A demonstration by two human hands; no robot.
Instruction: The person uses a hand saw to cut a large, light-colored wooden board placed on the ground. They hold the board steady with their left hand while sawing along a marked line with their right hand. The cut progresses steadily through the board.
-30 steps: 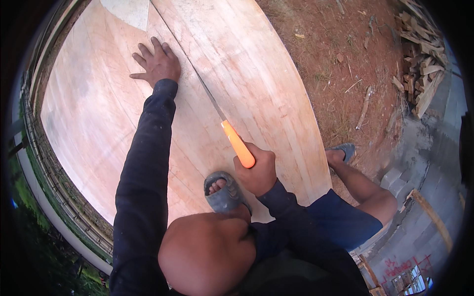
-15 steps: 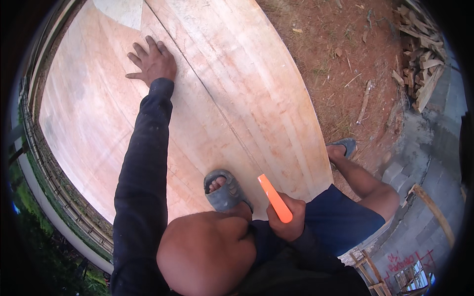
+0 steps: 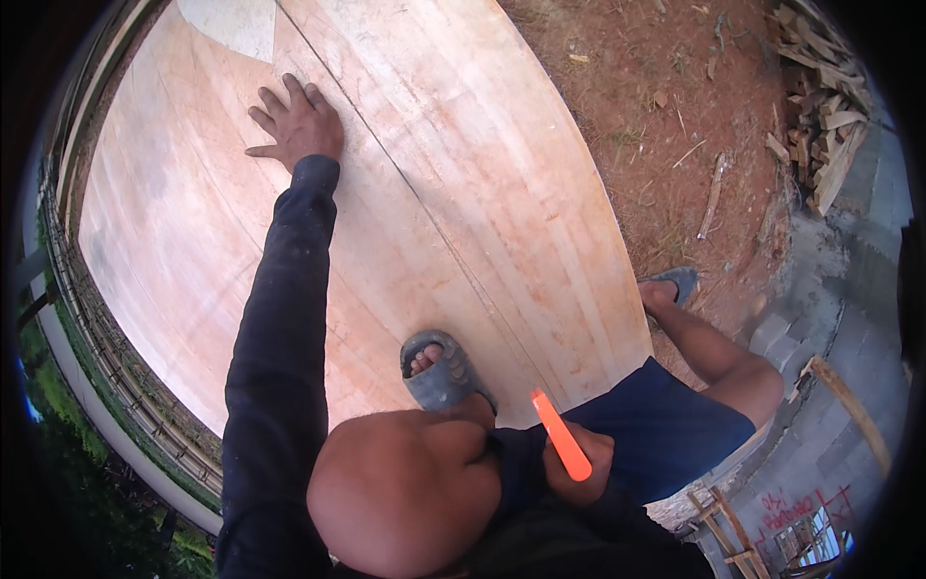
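A wide sheet of plywood (image 3: pixel 453 125) fills the middle, with a thin dark line running lengthwise and pale dust along it. My left hand (image 3: pixel 301 125) lies flat on the sheet, fingers spread, just left of that line. My right hand (image 3: pixel 582 463) is closed round the orange handle of what looks like a handsaw (image 3: pixel 559 439), held low over the near edge, its handle tip in line with the dark mark. The blade cannot be made out. My sandalled left foot (image 3: pixel 439 372) presses on the sheet between my hands.
My other sandalled foot (image 3: pixel 680 283) stands on reddish soil (image 3: pixel 666 116) beyond the sheet's right edge. Scrap wood (image 3: pixel 830 125) is piled at the far right, beside grey blocks (image 3: pixel 820 318). A wooden frame (image 3: pixel 728 531) stands lower right. Bamboo poles (image 3: pixel 116 352) run along the left.
My right hand has drawn the orange-handled handsaw back toward my body and slightly right. My left hand and foot have stayed in place.
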